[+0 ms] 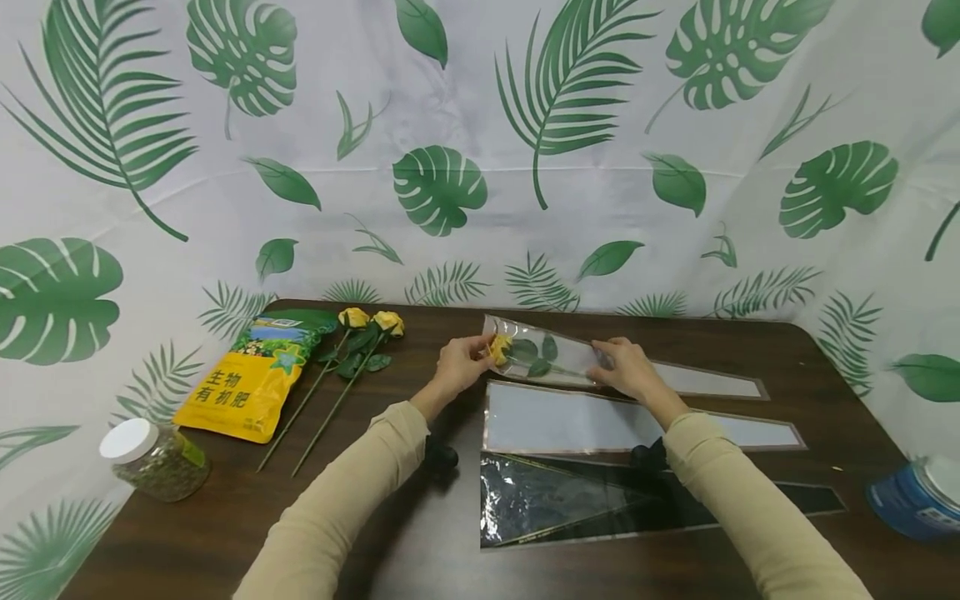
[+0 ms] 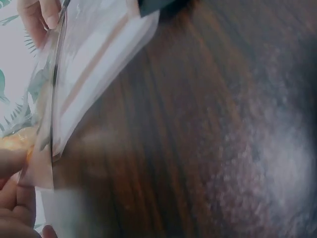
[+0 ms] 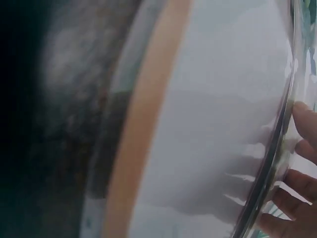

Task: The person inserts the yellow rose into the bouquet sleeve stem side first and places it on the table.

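Observation:
A yellow rose (image 1: 499, 350) with green leaves lies inside a clear flower sleeve (image 1: 572, 353), raised slightly at the back of the table. My left hand (image 1: 459, 362) pinches the sleeve's wide end beside the bloom; in the left wrist view, fingers (image 2: 22, 201) are against the film close to the orange-yellow petals. Farther along, toward the narrow end, my right hand (image 1: 628, 367) grips the sleeve by its side. Its fingers (image 3: 292, 198) show at the film's edge in the right wrist view. Part of the stem is hidden by the right hand.
In front lie a white sleeve (image 1: 562, 419) and a black-patterned sleeve (image 1: 555, 500); another white sleeve (image 1: 708, 382) is partly covered. Two yellow roses (image 1: 388, 323) lie left, beside a yellow fertilizer bag (image 1: 240, 387). A white-lidded jar (image 1: 161, 462) and a blue can (image 1: 911, 500) stand at the sides.

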`<state>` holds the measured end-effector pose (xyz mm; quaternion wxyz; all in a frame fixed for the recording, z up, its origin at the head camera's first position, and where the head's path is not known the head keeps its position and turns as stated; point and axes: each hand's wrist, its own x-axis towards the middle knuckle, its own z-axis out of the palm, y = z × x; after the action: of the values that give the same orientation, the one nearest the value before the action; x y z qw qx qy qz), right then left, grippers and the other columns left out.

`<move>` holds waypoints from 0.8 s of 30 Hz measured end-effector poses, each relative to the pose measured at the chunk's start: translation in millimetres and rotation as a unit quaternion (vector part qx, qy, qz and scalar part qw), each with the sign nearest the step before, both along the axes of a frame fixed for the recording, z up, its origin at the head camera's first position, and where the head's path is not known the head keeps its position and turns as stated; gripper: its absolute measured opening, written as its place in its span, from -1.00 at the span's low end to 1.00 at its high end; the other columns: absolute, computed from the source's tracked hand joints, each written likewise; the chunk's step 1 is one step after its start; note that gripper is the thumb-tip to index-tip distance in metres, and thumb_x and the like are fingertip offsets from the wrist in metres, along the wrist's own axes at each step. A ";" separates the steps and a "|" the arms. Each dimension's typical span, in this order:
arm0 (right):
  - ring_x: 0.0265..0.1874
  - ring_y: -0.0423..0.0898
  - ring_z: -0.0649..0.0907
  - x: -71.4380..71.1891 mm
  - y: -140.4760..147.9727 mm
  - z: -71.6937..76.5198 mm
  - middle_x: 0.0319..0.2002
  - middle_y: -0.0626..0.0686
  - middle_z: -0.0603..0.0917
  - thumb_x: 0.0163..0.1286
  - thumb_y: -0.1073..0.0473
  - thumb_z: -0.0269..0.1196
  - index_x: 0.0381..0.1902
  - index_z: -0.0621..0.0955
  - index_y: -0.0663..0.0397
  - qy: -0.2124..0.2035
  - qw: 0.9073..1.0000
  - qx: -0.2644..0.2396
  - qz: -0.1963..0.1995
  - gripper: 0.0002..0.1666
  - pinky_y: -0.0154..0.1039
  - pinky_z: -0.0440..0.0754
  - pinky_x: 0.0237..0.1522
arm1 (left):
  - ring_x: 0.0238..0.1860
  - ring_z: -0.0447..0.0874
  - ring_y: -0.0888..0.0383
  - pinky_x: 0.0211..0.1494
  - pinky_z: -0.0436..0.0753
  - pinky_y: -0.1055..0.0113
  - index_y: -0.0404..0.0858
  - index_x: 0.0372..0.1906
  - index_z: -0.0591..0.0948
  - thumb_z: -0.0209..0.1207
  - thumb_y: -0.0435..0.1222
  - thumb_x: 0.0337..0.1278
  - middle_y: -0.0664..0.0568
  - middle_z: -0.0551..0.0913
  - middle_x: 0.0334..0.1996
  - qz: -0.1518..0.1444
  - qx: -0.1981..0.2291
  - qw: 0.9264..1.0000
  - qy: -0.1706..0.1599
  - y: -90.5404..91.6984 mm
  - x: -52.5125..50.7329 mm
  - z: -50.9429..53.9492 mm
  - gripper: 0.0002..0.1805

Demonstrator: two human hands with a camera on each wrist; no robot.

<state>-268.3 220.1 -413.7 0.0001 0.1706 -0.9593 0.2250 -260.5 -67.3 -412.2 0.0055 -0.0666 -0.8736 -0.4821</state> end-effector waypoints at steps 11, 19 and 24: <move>0.14 0.45 0.38 -4.9 -1.3 -4.6 0.18 0.56 0.34 0.27 0.23 0.26 0.24 0.36 0.45 0.048 0.998 0.042 0.007 -0.36 0.26 0.37 0.13 | -0.12 0.64 0.04 0.02 0.42 0.02 -0.23 -0.16 0.67 0.32 -0.06 0.02 0.00 0.73 -0.24 0.107 -0.003 0.994 0.017 16.4 -2.6 -6.7 -0.64; 0.26 0.44 0.24 -8.5 7.5 -8.5 0.29 0.53 0.20 0.33 0.09 0.22 0.34 0.23 0.40 -0.024 0.999 0.029 0.022 -0.23 0.31 0.23 0.21 | -0.19 0.62 0.06 0.05 0.41 0.00 -0.19 -0.25 0.71 0.30 -0.20 0.05 0.04 0.72 -0.34 0.122 0.015 0.992 -0.005 20.9 -4.4 -8.2 -0.82; 0.31 0.46 0.13 -9.8 8.2 -6.9 0.32 0.55 0.10 0.32 0.04 0.23 0.37 0.18 0.38 -0.052 0.998 0.029 0.024 -0.17 0.34 0.16 0.23 | -0.05 0.62 0.03 0.25 0.15 -0.17 -0.19 -0.17 0.71 0.26 -0.29 0.10 0.01 0.74 -0.22 0.088 0.065 0.994 -0.026 22.9 -5.4 -7.6 -0.82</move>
<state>-278.1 228.3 -420.7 -0.0596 0.1813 -0.9599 0.2052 -265.9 -44.3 -419.8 0.0294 0.0231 -0.8427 -0.5371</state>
